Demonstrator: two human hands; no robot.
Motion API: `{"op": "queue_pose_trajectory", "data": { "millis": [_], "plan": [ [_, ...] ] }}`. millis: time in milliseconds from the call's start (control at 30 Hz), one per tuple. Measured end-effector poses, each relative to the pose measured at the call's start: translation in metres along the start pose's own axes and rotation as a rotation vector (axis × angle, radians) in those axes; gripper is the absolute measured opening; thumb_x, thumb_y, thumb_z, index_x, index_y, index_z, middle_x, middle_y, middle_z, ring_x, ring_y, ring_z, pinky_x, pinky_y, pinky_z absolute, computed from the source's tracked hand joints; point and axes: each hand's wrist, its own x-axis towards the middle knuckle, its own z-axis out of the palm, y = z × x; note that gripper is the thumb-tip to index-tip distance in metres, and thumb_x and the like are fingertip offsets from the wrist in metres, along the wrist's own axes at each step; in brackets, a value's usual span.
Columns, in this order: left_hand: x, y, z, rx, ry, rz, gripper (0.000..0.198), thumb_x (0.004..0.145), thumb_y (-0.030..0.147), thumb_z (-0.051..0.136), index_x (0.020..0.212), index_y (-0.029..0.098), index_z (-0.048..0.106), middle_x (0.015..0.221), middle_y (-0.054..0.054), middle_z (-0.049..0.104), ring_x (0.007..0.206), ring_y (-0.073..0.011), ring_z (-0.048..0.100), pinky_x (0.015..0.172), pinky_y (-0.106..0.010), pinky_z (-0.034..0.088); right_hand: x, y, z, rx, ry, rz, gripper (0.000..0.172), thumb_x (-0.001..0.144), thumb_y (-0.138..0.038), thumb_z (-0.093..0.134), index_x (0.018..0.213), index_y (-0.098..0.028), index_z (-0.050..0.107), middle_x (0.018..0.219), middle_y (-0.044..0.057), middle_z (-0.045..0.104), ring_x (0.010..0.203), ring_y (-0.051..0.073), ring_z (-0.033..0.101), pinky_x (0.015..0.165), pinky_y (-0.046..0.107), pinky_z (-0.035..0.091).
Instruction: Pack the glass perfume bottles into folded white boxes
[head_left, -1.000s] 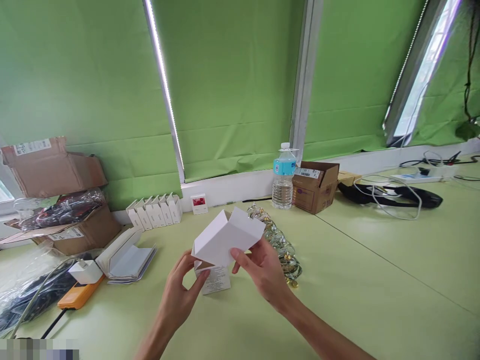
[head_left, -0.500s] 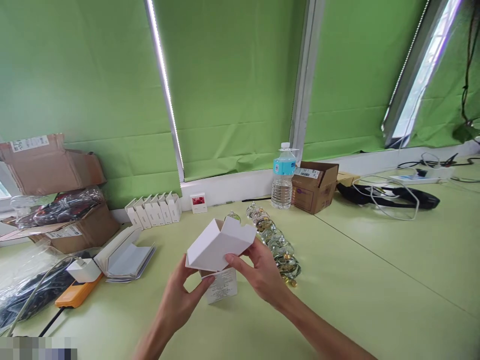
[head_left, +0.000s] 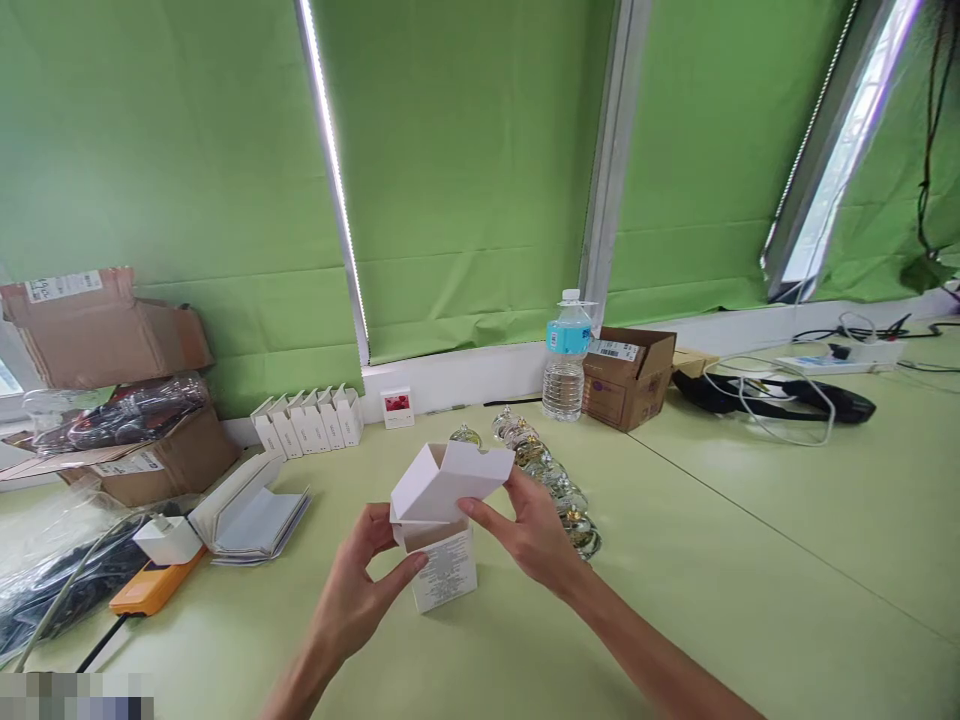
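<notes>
A small white carton (head_left: pixel 445 560) with printed text on its front stands upright on the green table, its top flaps (head_left: pixel 450 482) spread open. My left hand (head_left: pixel 358 590) pinches the carton's left side between thumb and fingers. On the other side, my right hand (head_left: pixel 534 530) grips the raised top flap. Both hands are closed on the carton.
A pile of shiny glass ornaments (head_left: pixel 551 480) lies just behind my right hand. Several small white boxes (head_left: pixel 307 422) line the wall. A stack of flat white cartons (head_left: pixel 247 515), an orange power strip (head_left: pixel 150 585), brown boxes (head_left: pixel 628 375), a water bottle (head_left: pixel 565 355) and cables (head_left: pixel 772 395) surround them.
The carton has turned from tilted in the air to upright and come down onto the table, printed side toward me. Both hands followed it down.
</notes>
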Motion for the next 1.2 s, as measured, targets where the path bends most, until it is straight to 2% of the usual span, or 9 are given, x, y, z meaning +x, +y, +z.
{"op": "queue_pose_trajectory", "data": {
  "millis": [100, 300, 433, 633, 733, 967, 1133, 1200],
  "plan": [
    [0.001, -0.001, 0.000, -0.013, -0.004, 0.009, 0.030, 0.086, 0.035, 0.067, 0.107, 0.025, 0.047, 0.107, -0.002, 0.072, 0.098, -0.0188, 0.068, 0.090, -0.037, 0.053, 0.002, -0.003, -0.004, -0.052, -0.035, -0.019, 0.037, 0.087, -0.036, 0.069, 0.123, -0.028, 0.062, 0.124, 0.005, 0.067, 0.115, 0.026, 0.060, 0.098, 0.042, 0.050],
    [0.001, -0.003, 0.002, 0.069, 0.065, 0.062, 0.027, 0.086, 0.034, 0.067, 0.104, 0.026, 0.048, 0.104, 0.001, 0.069, 0.092, -0.0159, 0.067, 0.088, -0.035, 0.055, 0.005, -0.009, -0.008, -0.197, -0.108, -0.082, 0.032, 0.091, -0.034, 0.064, 0.122, -0.029, 0.062, 0.120, 0.003, 0.067, 0.112, 0.025, 0.061, 0.098, 0.040, 0.049],
    [0.001, -0.006, -0.001, 0.186, 0.055, 0.087, 0.026, 0.087, 0.035, 0.066, 0.106, 0.026, 0.052, 0.103, 0.001, 0.069, 0.095, -0.0166, 0.067, 0.091, -0.036, 0.055, 0.002, -0.008, -0.006, -0.276, -0.094, -0.102, 0.030, 0.091, -0.033, 0.063, 0.121, -0.030, 0.062, 0.118, 0.003, 0.067, 0.114, 0.025, 0.059, 0.098, 0.040, 0.049],
    [0.000, -0.009, -0.003, 0.322, 0.041, 0.146, 0.019, 0.090, 0.034, 0.062, 0.106, 0.026, 0.055, 0.109, 0.000, 0.070, 0.095, -0.0166, 0.065, 0.091, -0.037, 0.054, -0.001, -0.004, -0.002, -0.229, -0.079, -0.096, 0.042, 0.090, -0.033, 0.064, 0.131, -0.029, 0.051, 0.125, 0.004, 0.063, 0.114, 0.023, 0.059, 0.097, 0.037, 0.050],
    [0.001, -0.008, -0.003, 0.324, 0.053, 0.183, 0.018, 0.090, 0.033, 0.062, 0.106, 0.026, 0.055, 0.116, -0.001, 0.068, 0.095, -0.0159, 0.065, 0.089, -0.035, 0.055, -0.001, -0.005, -0.001, -0.242, -0.046, -0.130, 0.039, 0.092, -0.033, 0.061, 0.130, -0.028, 0.052, 0.124, 0.005, 0.063, 0.114, 0.023, 0.059, 0.096, 0.036, 0.050],
    [0.001, -0.007, -0.005, 0.442, 0.031, 0.298, 0.012, 0.092, 0.028, 0.059, 0.103, 0.026, 0.057, 0.113, -0.003, 0.067, 0.099, -0.0178, 0.064, 0.084, -0.032, 0.053, -0.003, -0.006, 0.000, -0.293, -0.043, -0.170, 0.031, 0.095, -0.034, 0.057, 0.126, -0.028, 0.057, 0.123, 0.006, 0.063, 0.115, 0.024, 0.058, 0.096, 0.038, 0.049],
    [0.000, -0.006, -0.004, 0.441, 0.020, 0.306, 0.011, 0.092, 0.026, 0.058, 0.103, 0.025, 0.055, 0.111, -0.004, 0.066, 0.098, -0.0174, 0.063, 0.083, -0.030, 0.052, -0.004, -0.004, 0.002, -0.210, 0.015, -0.162, 0.051, 0.093, -0.034, 0.060, 0.141, -0.027, 0.042, 0.131, 0.009, 0.059, 0.116, 0.025, 0.057, 0.097, 0.039, 0.050],
    [0.000, -0.005, -0.004, 0.453, 0.013, 0.311, 0.009, 0.093, 0.026, 0.057, 0.102, 0.025, 0.055, 0.111, -0.004, 0.066, 0.097, -0.0169, 0.062, 0.082, -0.029, 0.051, -0.004, -0.005, 0.003, -0.192, 0.001, -0.182, 0.048, 0.094, -0.033, 0.059, 0.139, -0.028, 0.043, 0.132, 0.009, 0.058, 0.116, 0.025, 0.057, 0.097, 0.037, 0.050]
  ]
}}
